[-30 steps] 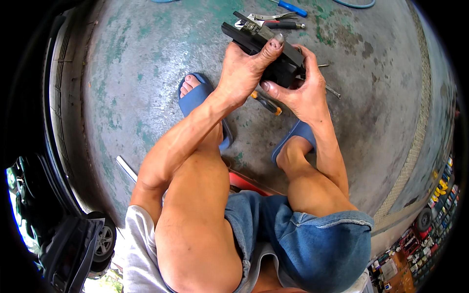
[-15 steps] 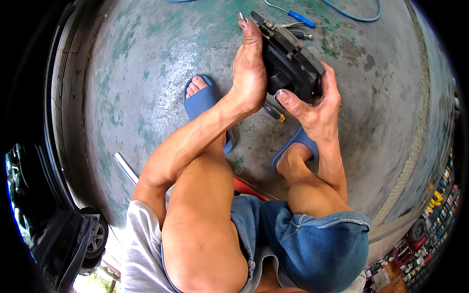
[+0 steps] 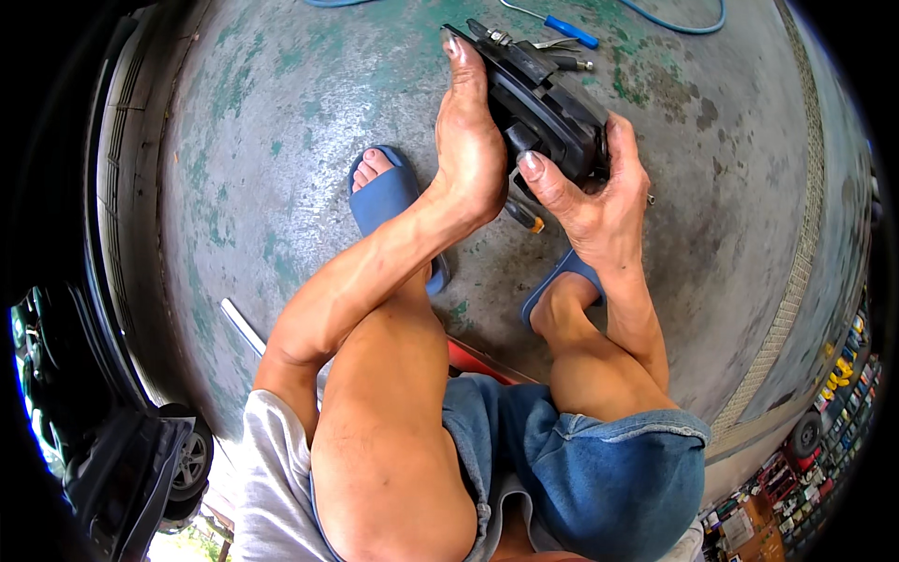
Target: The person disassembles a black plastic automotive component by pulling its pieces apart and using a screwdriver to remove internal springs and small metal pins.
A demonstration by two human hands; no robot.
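Note:
Between my two hands, above the floor, is a black plastic vehicle part (image 3: 559,108), shaped like a door handle assembly with a recess and a metal bolt or rod at its far end. My left hand (image 3: 471,140) lies along its left side, thumb pointing up at the far end; its other fingers are hidden behind the part. At the near right end, my right hand (image 3: 599,201) grips it, thumb at the near side and fingers around the right edge. Below the part, a dark tool with an orange end (image 3: 524,217) lies on the floor.
Beyond the part lie a blue-handled screwdriver (image 3: 571,33), pliers (image 3: 559,44) and a dark metal-tipped tool (image 3: 569,64). A blue hose (image 3: 688,29) curves at the far edge. A metal bar (image 3: 242,325) lies left of my legs; something red (image 3: 473,360) shows beneath me.
Both hands have shifted slightly left and away from me with the black part. It has turned a little, so its recessed side shows more.

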